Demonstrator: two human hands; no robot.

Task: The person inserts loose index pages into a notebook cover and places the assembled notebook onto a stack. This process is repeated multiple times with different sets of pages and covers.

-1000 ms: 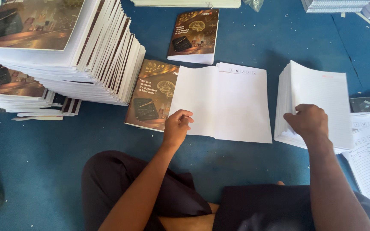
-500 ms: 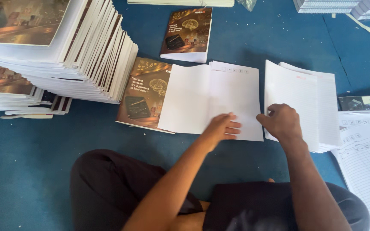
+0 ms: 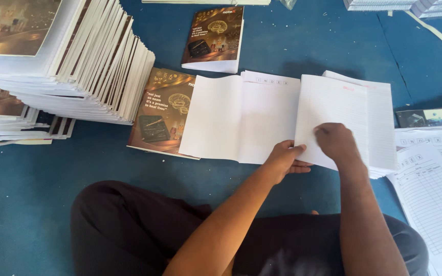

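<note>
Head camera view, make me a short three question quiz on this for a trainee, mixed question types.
1. True or false: the left hand rests at the lower edge of the open white sheets.
2. What does the right hand press on? A) the ruled page block B) the tall book stack C) the printed forms
3. Fill in: the floor covering is coloured ____.

Key: 1 true; 2 A; 3 blue.
</note>
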